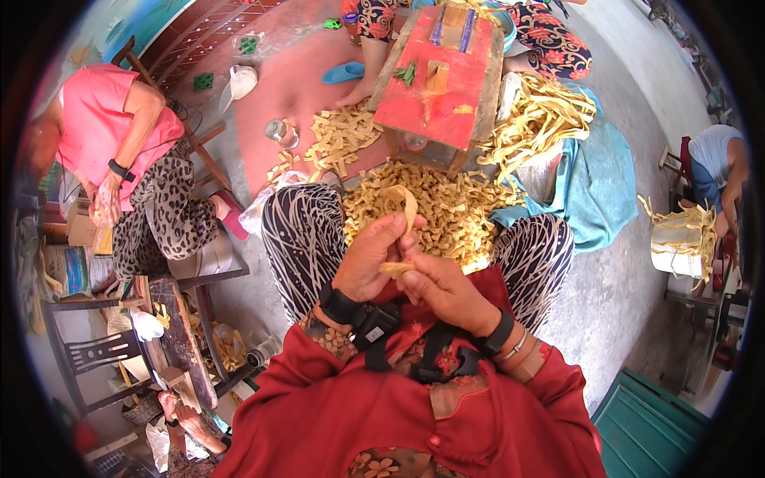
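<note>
Over my lap, my left hand (369, 256) and my right hand (448, 288) meet with bent fingers on a pale yellow flat strip (409, 205). One end of it curls up above my left fingertips. A shorter yellow piece (396, 269) shows between the two hands; whether it is the same strip, I cannot tell. Between my knees lies a big pile of small folded yellow pieces (430, 219). Long loose strips (538, 119) are heaped on a blue cloth (602, 183) to the right.
A low red-topped wooden table (434, 88) stands ahead, with a person's legs behind it. A smaller pile of pieces (343, 139) and a glass jar (281, 133) lie left of it. People sit at left, lower left and right. A green board (649, 422) is at lower right.
</note>
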`<action>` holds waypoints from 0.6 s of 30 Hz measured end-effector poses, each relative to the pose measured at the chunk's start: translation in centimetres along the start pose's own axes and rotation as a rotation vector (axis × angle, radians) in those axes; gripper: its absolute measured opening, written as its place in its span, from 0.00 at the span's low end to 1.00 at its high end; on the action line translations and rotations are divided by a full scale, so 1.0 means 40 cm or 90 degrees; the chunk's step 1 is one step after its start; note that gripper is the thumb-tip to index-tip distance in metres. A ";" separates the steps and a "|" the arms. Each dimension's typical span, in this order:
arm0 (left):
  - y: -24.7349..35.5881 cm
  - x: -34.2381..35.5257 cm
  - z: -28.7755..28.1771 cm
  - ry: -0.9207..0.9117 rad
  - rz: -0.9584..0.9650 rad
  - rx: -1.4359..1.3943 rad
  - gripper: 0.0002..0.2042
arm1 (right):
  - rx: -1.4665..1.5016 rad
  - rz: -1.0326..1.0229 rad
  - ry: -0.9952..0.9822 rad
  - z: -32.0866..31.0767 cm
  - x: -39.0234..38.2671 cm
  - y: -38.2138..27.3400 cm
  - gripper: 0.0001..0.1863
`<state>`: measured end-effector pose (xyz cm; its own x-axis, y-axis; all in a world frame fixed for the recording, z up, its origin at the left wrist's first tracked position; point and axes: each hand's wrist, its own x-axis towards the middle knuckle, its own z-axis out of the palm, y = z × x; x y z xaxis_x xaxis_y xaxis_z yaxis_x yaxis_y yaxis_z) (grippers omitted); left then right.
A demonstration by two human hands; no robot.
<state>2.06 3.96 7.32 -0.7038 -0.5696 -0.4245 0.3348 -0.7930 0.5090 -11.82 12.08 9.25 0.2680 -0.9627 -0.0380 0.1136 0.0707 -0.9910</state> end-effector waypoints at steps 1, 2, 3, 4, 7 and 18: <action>0.004 -0.008 -0.003 0.012 0.023 -0.012 0.14 | -0.002 -0.003 -0.004 0.004 -0.006 -0.013 0.12; -0.003 -0.005 0.008 0.062 0.071 -0.045 0.13 | 0.043 0.012 0.050 0.007 -0.009 -0.031 0.12; -0.003 -0.011 0.009 0.060 0.074 -0.044 0.13 | 0.087 0.029 0.107 0.007 -0.014 -0.040 0.12; -0.002 -0.017 0.009 0.055 0.071 -0.037 0.12 | 0.075 -0.025 0.146 0.003 -0.016 -0.026 0.12; 0.007 -0.046 0.022 0.050 0.065 0.004 0.08 | -0.044 -0.183 0.216 0.024 0.002 -0.041 0.10; 0.005 -0.104 0.059 -0.010 0.120 0.122 0.08 | -0.262 -0.318 0.216 0.025 0.019 -0.032 0.07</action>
<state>3.55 6.69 10.95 -0.6503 -0.6990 -0.2975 0.3378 -0.6168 0.7109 -10.80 11.53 10.61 -0.0399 -0.8874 0.4594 -0.2420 -0.4374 -0.8661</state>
